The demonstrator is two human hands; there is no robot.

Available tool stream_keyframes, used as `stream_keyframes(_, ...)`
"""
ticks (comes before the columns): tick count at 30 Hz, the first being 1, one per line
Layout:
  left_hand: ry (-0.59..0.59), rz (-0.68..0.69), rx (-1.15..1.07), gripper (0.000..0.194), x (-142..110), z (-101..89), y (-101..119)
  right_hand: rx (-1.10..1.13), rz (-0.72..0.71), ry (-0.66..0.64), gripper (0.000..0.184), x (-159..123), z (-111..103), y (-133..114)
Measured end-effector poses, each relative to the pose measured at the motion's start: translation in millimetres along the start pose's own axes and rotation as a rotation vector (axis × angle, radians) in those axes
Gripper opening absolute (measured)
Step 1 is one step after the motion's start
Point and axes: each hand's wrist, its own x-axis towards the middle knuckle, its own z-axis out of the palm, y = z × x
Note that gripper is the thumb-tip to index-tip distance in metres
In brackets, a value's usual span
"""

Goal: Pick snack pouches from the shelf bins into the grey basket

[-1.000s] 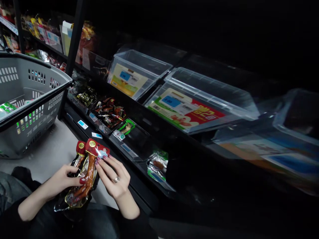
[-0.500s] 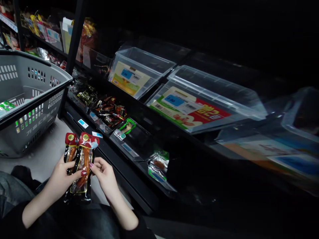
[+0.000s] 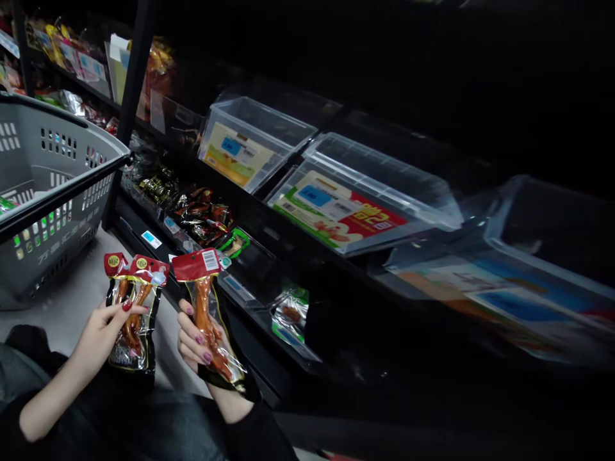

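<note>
My left hand (image 3: 98,333) grips two vacuum packs of reddish-brown meat snacks (image 3: 132,307) with red header cards, held upright side by side. My right hand (image 3: 195,342) is closed on a third pack of the same kind (image 3: 209,314), held apart to the right with its barcode label facing me. Both hands are low in the head view, above my dark-trousered lap and beside the lowest shelf.
A grey plastic shopping basket (image 3: 52,186) stands on the floor at left with green packets inside. Dark shelves hold snack trays (image 3: 192,214), a green-edged packet (image 3: 288,314) and clear plastic bins (image 3: 259,137) with price cards. The right side is dark and blurred.
The bunch of packs held by both hands has been split: my right hand drew one pack off to the right and turned it, while my left hand kept two.
</note>
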Motion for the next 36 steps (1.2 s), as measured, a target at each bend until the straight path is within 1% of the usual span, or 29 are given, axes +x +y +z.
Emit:
stream_keyframes(2,-0.008,0.008,0.022,0.041,0,0.9,0,-0.041,-0.004,-0.054,0.024,0,-2,0)
stream_keyframes(3,-0.006,0.015,0.038,0.039,-1,1.4,0,-0.078,-0.012,-0.051,0.026,0,-3,-1)
stream_keyframes(5,0.000,0.032,0.059,0.033,-1,2.2,0,-0.193,-0.033,0.006,0.029,2,-1,-1)
stream_keyframes(6,0.004,0.042,0.063,0.029,0,2.4,0,-0.277,-0.040,0.058,0.030,2,0,-2)
stream_keyframes(8,0.014,0.061,0.069,0.024,0,2.5,0,-0.496,-0.090,0.218,0.028,3,4,-3)
stream_keyframes(11,0.031,0.080,0.094,0.027,0,2.5,0,-0.926,-0.297,0.504,0.022,2,10,-3)
stream_keyframes(12,0.029,0.085,0.103,0.029,-1,2.7,-1,-1.060,-0.356,0.565,0.021,1,11,-1)
stream_keyframes(14,0.005,0.103,0.098,0.033,-2,4.2,-2,-1.267,-0.393,0.631,0.021,-2,14,3)
stream_keyframes(17,-0.013,0.106,0.046,0.033,-6,9.7,-5,-1.395,-0.351,0.671,0.019,-5,17,15)
stream_keyframes(20,-0.022,0.101,0.050,0.037,-10,18.2,-10,-1.396,-0.317,0.686,0.016,-6,20,26)
stream_keyframes(23,-0.048,0.102,0.091,0.040,-11,25.2,-15,-1.425,-0.255,0.686,0.013,-4,22,32)
stream_keyframes(25,-0.059,0.080,0.081,0.040,-9,27.2,-18,-1.460,-0.222,0.642,0.010,-3,24,34)
stream_keyframes(28,-0.062,0.059,0.071,0.038,-6,26.9,-21,-1.518,-0.203,0.542,0.009,-3,27,33)
stream_keyframes(30,-0.024,0.044,0.066,0.039,-4,25.3,-21,-1.649,-0.211,0.494,0.013,-1,27,25)
stream_keyframes(31,-0.006,0.034,0.049,0.041,-3,24.1,-21,-1.741,-0.230,0.483,0.016,2,26,17)
stream_keyframes(33,0.001,0.012,-0.016,0.045,-1,21.0,-19,-1.907,-0.320,0.505,0.021,16,22,-9)
stream_keyframes(34,-0.014,0.004,-0.058,0.047,-1,19.2,-17,-1.960,-0.391,0.558,0.021,26,18,-26)
stream_keyframes(36,-0.070,-0.006,-0.145,0.053,-1,15.7,-13,-1.968,-0.585,0.712,0.013,54,10,-66)
